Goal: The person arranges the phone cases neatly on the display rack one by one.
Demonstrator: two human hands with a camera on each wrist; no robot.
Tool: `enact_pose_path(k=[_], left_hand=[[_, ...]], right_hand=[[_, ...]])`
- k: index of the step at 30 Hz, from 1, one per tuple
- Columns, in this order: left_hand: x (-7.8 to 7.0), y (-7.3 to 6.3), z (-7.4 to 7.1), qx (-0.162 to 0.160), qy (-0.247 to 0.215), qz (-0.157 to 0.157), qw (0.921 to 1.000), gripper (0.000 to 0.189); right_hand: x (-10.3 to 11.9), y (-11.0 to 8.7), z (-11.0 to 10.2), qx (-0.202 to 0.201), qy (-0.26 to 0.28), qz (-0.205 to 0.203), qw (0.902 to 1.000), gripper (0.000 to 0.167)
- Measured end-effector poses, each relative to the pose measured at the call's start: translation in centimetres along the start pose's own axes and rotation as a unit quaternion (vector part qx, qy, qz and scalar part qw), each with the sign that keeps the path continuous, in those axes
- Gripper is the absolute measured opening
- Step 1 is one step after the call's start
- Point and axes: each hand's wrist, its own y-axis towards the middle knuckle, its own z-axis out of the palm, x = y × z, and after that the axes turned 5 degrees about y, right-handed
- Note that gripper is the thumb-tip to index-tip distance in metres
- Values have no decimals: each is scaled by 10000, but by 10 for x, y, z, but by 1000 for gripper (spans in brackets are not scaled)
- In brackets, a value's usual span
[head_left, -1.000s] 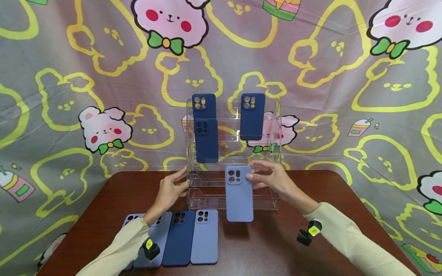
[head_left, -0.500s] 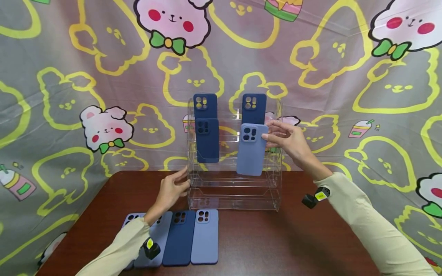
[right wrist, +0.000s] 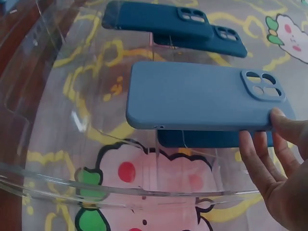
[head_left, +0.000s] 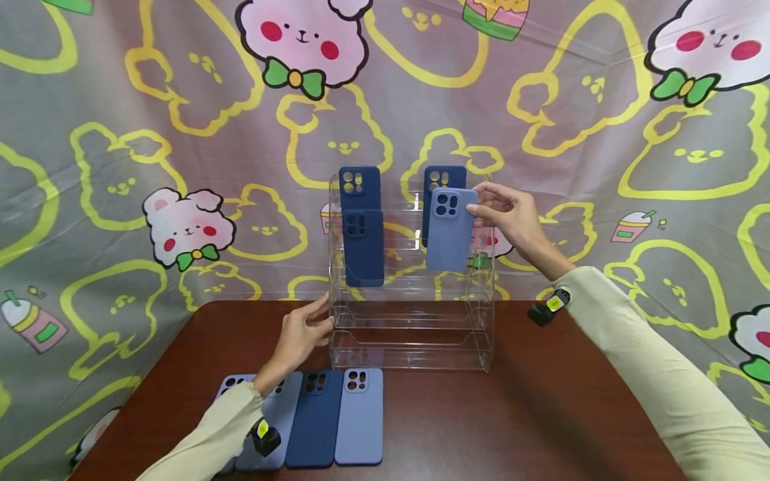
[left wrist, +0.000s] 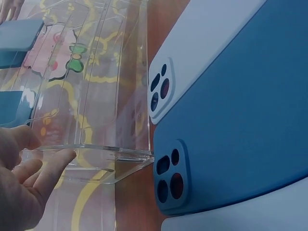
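Observation:
My right hand pinches a light blue phone case by its upper right edge, thumb on the back. The case hangs upright in front of the clear tiered display rack, overlapping a dark blue phone case on its top right tier. In the right wrist view, part of that dark case shows behind the held one. My left hand holds the rack's left side edge, thumb and fingers on either side of the panel. Two dark blue cases stand in the left of the upper tiers, one overlapping the other.
On the brown table, several phone cases lie in a row before the rack, including a dark blue one and a light blue one. My left sleeve covers part of the row. A patterned cloth hangs behind the rack.
My right hand has lifted the light blue case up and to the right, from before the lower tiers to before the top right dark case. My left hand stays at the rack's side.

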Motion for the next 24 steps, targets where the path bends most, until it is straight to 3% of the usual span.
enact_pose_path(k=[6,17,24], left_hand=[[0,1,-1,-7,-12,82,10000,59],[3,-1,1,27,-10,155,9999,59],[4,0,-1,0,-25,168,9999,58]], right_hand=[[-6,5,1,41,-131,-62,9999,33],[-24,-16,5,276,-345,223,9988,44],[-28,-17,9,128,-495,-172,9985,38]])
